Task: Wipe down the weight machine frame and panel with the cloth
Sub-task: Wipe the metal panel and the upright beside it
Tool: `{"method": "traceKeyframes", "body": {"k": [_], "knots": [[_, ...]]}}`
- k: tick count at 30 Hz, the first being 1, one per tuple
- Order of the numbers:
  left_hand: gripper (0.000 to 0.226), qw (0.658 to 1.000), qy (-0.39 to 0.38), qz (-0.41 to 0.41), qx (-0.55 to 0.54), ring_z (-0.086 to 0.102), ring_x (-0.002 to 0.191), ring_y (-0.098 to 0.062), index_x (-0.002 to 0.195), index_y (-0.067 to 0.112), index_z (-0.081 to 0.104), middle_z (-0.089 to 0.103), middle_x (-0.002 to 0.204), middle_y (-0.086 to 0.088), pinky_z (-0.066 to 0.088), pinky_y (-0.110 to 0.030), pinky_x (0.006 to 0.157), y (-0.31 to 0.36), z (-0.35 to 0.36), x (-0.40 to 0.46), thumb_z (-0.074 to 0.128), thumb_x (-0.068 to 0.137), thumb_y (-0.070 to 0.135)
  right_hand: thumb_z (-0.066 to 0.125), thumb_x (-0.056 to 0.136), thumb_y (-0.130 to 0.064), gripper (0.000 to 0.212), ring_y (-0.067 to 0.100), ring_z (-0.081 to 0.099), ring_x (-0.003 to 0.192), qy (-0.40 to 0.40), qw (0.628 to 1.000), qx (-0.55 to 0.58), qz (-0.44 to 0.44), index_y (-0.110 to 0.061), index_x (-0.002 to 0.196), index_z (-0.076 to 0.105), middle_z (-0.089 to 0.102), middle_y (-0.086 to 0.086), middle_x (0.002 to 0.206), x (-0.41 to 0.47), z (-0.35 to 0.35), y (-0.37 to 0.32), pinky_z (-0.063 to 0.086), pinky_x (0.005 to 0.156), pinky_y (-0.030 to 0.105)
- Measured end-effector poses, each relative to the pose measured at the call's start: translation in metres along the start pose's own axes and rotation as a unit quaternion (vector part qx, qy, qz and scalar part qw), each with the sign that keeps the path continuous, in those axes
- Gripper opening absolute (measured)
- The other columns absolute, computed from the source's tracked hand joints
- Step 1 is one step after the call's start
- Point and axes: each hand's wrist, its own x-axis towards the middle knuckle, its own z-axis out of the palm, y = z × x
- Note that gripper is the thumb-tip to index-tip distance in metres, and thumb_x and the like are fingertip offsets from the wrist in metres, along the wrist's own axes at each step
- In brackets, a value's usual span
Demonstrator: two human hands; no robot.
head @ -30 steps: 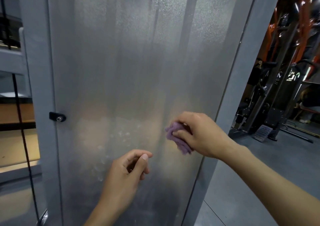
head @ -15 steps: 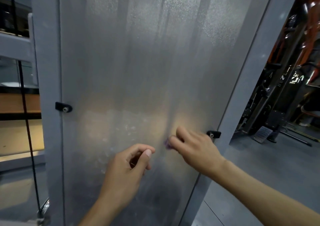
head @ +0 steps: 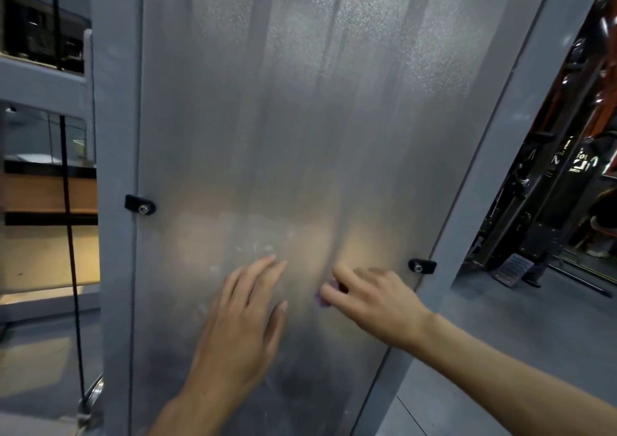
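While the right hand is pressing low against the frosted translucent panel, its fingers are curling round a small purple cloth; only a sliver of that cloth is showing, peeking out under the fingertips at the panel's lower middle, so its full shape is hidden; the left hand is lying just beside it to the left, fingers straight and spread, flat against or just off the surface, holding nothing; the grey frame post on the left and the slanting one on the right are bordering the panel, each carrying a black clip with a screw, one at the left edge and one at the right edge, the latter sitting near the right hand; pale smears are showing on the panel just above the left fingertips; the cloth is looking soft, light and easily bunched, so it is probably best taken as a wad in the palm with the fingertips pressing it flat, not pinched by a corner; the panel is looking thin and likely to flex, so a bracing palm seems sensible; the clips may snag the fabric; other gym machines are standing well apart at the right, and a black cable is hanging at the left.
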Motion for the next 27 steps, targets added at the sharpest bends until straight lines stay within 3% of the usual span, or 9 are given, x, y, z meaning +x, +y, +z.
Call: {"method": "traceKeyframes", "body": {"k": [3,6,8,12,14,18,21,24,27], "knots": [[0.060,0.998,-0.003,0.031,0.047,0.035,0.149,-0.027,0.153,0.012,0.043,0.036,0.163,-0.006,0.030,-0.040,0.118,-0.003,0.000,0.000,0.048,0.098,0.036,0.060,0.102,-0.032,0.017,0.021,0.054,0.052,0.051,0.997,-0.041,0.037,-0.023,0.090,0.066,0.049,0.003,0.083,0.025,-0.019,0.022,0.029,0.042,0.030],[0.067,0.996,-0.021,0.037,0.080,0.021,0.156,-0.026,0.158,0.012,0.033,0.024,0.169,-0.006,0.026,-0.046,0.120,-0.008,-0.001,0.000,0.047,0.098,0.038,0.062,0.101,-0.037,0.023,0.024,0.055,0.051,0.120,0.978,-0.057,0.158,-0.018,0.089,0.068,0.052,0.005,0.081,0.054,-0.041,0.045,0.037,0.037,0.030],[0.070,0.995,-0.028,0.031,0.093,0.018,0.157,-0.026,0.159,0.011,0.033,0.021,0.170,-0.006,0.026,-0.050,0.120,-0.011,-0.002,0.000,0.046,0.098,0.042,0.062,0.100,-0.034,0.021,0.024,0.056,0.051,0.131,0.973,-0.048,0.183,-0.016,0.091,0.067,0.053,0.006,0.082,0.054,-0.035,0.038,0.040,0.036,0.032],[0.071,0.994,-0.044,0.009,0.105,0.014,0.158,-0.026,0.160,0.012,0.030,0.016,0.171,-0.005,0.027,-0.053,0.120,-0.019,-0.006,0.002,0.044,0.098,0.045,0.069,0.097,-0.031,0.012,0.021,0.055,0.050,0.040,0.997,0.002,0.061,-0.024,0.090,0.063,0.048,0.001,0.083,0.025,-0.002,-0.002,0.024,0.044,0.027],[0.072,0.993,-0.047,0.004,0.107,0.012,0.158,-0.025,0.161,0.013,0.028,0.014,0.171,-0.004,0.026,-0.053,0.121,-0.022,-0.007,0.002,0.043,0.099,0.046,0.067,0.099,-0.030,0.013,0.021,0.056,0.051,0.009,1.000,-0.004,0.005,-0.023,0.090,0.061,0.046,0.002,0.083,0.022,0.000,-0.003,0.026,0.047,0.029],[0.071,0.992,-0.048,0.022,0.114,0.015,0.158,-0.026,0.160,0.013,0.030,0.018,0.171,-0.004,0.029,-0.054,0.119,-0.026,-0.009,0.001,0.045,0.098,0.044,0.061,0.101,-0.042,0.025,0.024,0.063,0.062,0.115,0.986,-0.029,0.114,-0.020,0.092,0.067,0.057,0.004,0.085,0.062,-0.035,0.033,0.040,0.039,0.032],[0.070,0.991,-0.051,0.024,0.120,0.016,0.158,-0.025,0.160,0.013,0.030,0.019,0.170,-0.003,0.027,-0.052,0.120,-0.029,-0.010,-0.002,0.046,0.098,0.043,0.046,0.107,-0.044,0.039,0.026,0.062,0.059,0.167,0.969,-0.030,0.177,-0.016,0.088,0.065,0.057,0.007,0.085,0.072,-0.036,0.035,0.041,0.037,0.034],[0.070,0.991,-0.048,0.020,0.125,0.016,0.158,-0.025,0.160,0.013,0.031,0.020,0.170,-0.003,0.024,-0.050,0.121,-0.031,-0.012,-0.003,0.045,0.098,0.044,0.051,0.106,-0.035,0.028,0.023,0.060,0.059,0.102,0.990,0.011,0.094,-0.021,0.086,0.066,0.053,0.004,0.082,0.046,-0.005,-0.002,0.034,0.044,0.029],[0.071,0.990,-0.051,0.021,0.129,0.014,0.158,-0.023,0.161,0.014,0.029,0.018,0.171,-0.002,0.022,-0.048,0.122,-0.032,-0.014,-0.002,0.045,0.098,0.043,0.062,0.102,-0.029,0.019,0.024,0.055,0.057,0.073,0.996,0.007,0.040,-0.020,0.086,0.062,0.051,0.005,0.081,0.040,0.006,-0.006,0.039,0.048,0.035]]}}
